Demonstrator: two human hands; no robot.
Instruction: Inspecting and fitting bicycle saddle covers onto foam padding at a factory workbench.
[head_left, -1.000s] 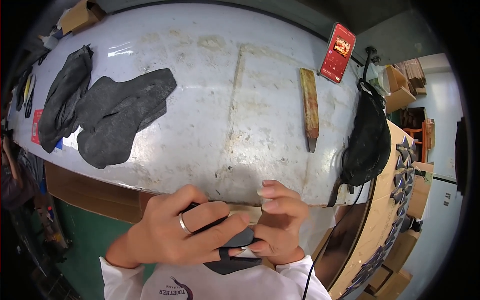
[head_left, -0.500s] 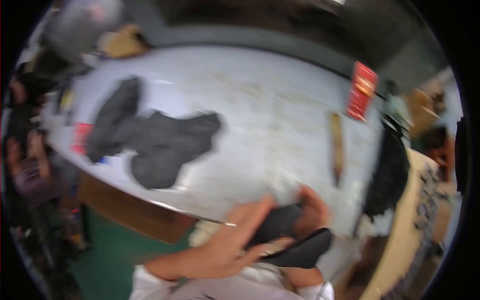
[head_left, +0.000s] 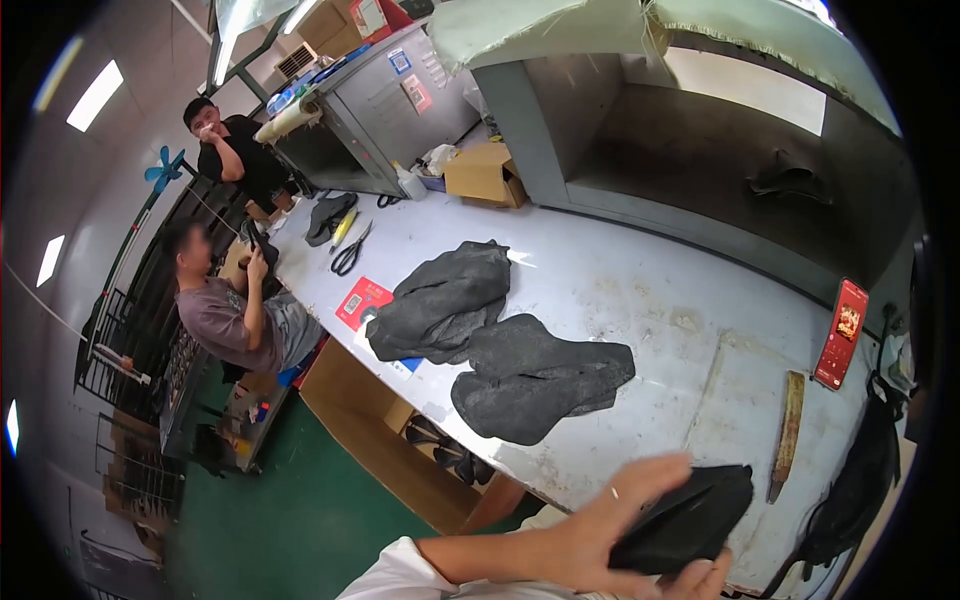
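Note:
A folded black shoe upper (head_left: 685, 520) is held at the near edge of the table. My left hand (head_left: 595, 525) grips its left side, the fingers along the top edge and the thumb below. From underneath, my right hand (head_left: 705, 575) holds the lower right edge; only some fingers show, and the rest is hidden by the upper. On the table, to the left, lie more black shoe uppers: a flattened one (head_left: 540, 380) and a crumpled pile (head_left: 445, 300) touching it.
A worn flat wooden tool (head_left: 788, 435) and a red phone-like panel (head_left: 842, 335) are at the right, near hanging black material (head_left: 855, 485). Grey metal cabinets (head_left: 525, 130) line the back. Scissors (head_left: 350, 252) lie far left. Two people are beyond the table's left end; a cardboard box (head_left: 370, 430) stands below.
The view has swung left and up, bringing the people and cabinets into sight. Both hands still hold the black upper, which now appears turned, its pointed end up and right.

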